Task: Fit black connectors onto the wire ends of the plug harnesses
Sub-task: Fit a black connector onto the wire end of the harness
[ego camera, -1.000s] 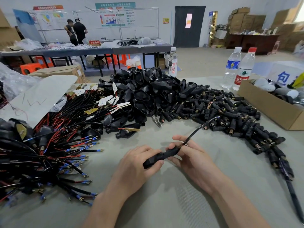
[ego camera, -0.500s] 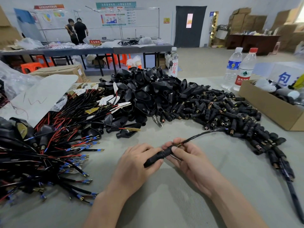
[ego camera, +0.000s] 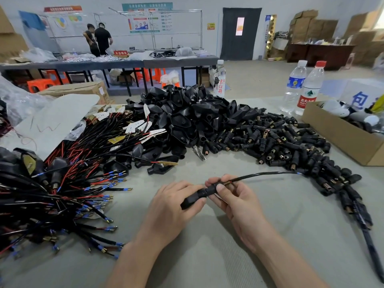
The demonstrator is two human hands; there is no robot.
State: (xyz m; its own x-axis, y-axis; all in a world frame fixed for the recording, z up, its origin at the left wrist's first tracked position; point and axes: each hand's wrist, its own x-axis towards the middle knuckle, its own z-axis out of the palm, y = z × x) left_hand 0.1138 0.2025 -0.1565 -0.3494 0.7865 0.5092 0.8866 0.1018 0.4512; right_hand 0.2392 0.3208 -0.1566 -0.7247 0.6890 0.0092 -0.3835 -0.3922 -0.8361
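A black connector (ego camera: 197,196) lies between both hands near the table's front. My left hand (ego camera: 172,208) grips its lower left end. My right hand (ego camera: 232,196) pinches its upper right end, where a brass threaded tip and a black wire (ego camera: 261,175) come out. The wire arcs right to a blue terminal by the pile of loose black connectors (ego camera: 280,146). A heap of wire harnesses (ego camera: 62,190) with red and black leads and blue terminals lies at the left. Black plug shells (ego camera: 187,117) are piled behind.
A cardboard box (ego camera: 340,138) stands at the right edge with two water bottles (ego camera: 301,88) behind it. A third bottle (ego camera: 219,80) stands beyond the shell pile. A grey sheet (ego camera: 54,119) and plastic bags lie at the far left. Two people stand at a distant table.
The wire's free end has dropped from above the connector pile to lie low across the table. The connector has slid along the wire, and a brass tip now shows at my right fingers.
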